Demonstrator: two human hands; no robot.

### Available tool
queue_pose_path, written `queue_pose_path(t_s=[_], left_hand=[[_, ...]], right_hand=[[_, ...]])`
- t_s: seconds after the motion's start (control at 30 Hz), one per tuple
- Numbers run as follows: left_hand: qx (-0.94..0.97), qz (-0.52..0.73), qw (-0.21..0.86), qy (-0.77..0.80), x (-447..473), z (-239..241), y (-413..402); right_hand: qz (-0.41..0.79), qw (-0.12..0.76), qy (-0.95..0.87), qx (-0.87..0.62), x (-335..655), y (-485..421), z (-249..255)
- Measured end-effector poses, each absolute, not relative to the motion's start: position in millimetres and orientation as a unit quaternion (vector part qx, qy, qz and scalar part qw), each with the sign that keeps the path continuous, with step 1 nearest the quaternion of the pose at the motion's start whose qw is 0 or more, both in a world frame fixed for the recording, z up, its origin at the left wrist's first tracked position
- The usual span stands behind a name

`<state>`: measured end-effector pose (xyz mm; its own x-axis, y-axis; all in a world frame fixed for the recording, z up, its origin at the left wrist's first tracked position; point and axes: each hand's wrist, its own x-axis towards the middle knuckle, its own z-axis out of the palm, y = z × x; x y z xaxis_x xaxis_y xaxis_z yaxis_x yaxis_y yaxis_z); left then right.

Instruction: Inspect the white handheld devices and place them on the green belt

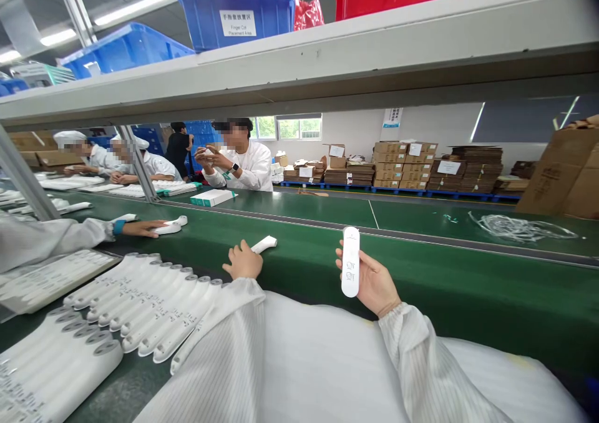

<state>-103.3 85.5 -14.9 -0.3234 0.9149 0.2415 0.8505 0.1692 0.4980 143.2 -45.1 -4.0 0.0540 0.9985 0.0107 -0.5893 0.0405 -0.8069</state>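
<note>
My right hand [377, 282] holds a slim white handheld device [350, 262] upright above the green belt; its long face, turned toward me, bears faint printed marks. Out to the left, my left hand [244, 261] is closed over the near end of another white handheld device [266, 244]. That one's angled head sticks out beyond my fingers, while its handle is hidden behind the hand. Rows of similar white devices [154, 307] lie side by side at my lower left, with a further group [56, 367] closer to me.
A co-worker's hand [145, 228] reaches in from the left onto white pieces [172, 225] on the green belt [299, 257]. A shelf [299, 67] with bins crosses overhead. A white box [214, 198] and a tangle of clear plastic [519, 226] lie beyond the belt's divider.
</note>
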Motion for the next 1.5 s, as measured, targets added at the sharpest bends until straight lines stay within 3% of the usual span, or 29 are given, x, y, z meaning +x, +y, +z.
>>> queue_pose_path(t_s=[0.3, 0.33, 0.4, 0.5, 0.73, 0.9, 1.0, 1.07, 1.17, 1.3, 1.37, 1.5], left_hand=[[0.597, 0.301, 0.374, 0.644, -78, -19, 80], [0.594, 0.310, 0.419, 0.612, -70, -20, 75], [0.519, 0.353, 0.609, 0.485, -54, -19, 63], [0.446, 0.362, 0.728, 0.375, -35, -16, 44], [0.484, 0.303, 0.789, 0.229, -18, -8, 18], [0.492, 0.285, 0.805, 0.171, -13, -8, 11], [0.495, 0.283, 0.806, 0.158, -12, -7, 9], [0.498, 0.283, 0.805, 0.154, -12, -6, 9], [0.505, 0.281, 0.803, 0.149, -12, -5, 8], [0.513, 0.272, 0.801, 0.144, -11, -5, 7], [0.514, 0.268, 0.803, 0.139, -11, -5, 6], [0.511, 0.263, 0.809, 0.124, -11, -5, 6]], right_hand=[[0.618, 0.659, -0.274, -0.331, 142, -40, -8], [0.604, 0.661, -0.276, -0.348, 142, -39, -10], [0.566, 0.663, -0.299, -0.389, 143, -35, -16], [0.468, 0.646, -0.357, -0.486, 148, -27, -27], [0.151, 0.463, -0.459, -0.743, 167, -16, -43], [0.106, 0.284, -0.539, -0.786, 175, -14, -51], [0.102, 0.239, -0.562, -0.786, 178, -15, -54], [0.086, 0.265, -0.556, -0.783, 177, -17, -53], [0.106, 0.397, -0.539, -0.735, 170, -20, -45], [0.389, 0.609, -0.456, -0.519, 150, -24, -31], [0.492, 0.647, -0.404, -0.419, 142, -27, -26], [0.552, 0.662, -0.361, -0.357, 136, -32, -22]])
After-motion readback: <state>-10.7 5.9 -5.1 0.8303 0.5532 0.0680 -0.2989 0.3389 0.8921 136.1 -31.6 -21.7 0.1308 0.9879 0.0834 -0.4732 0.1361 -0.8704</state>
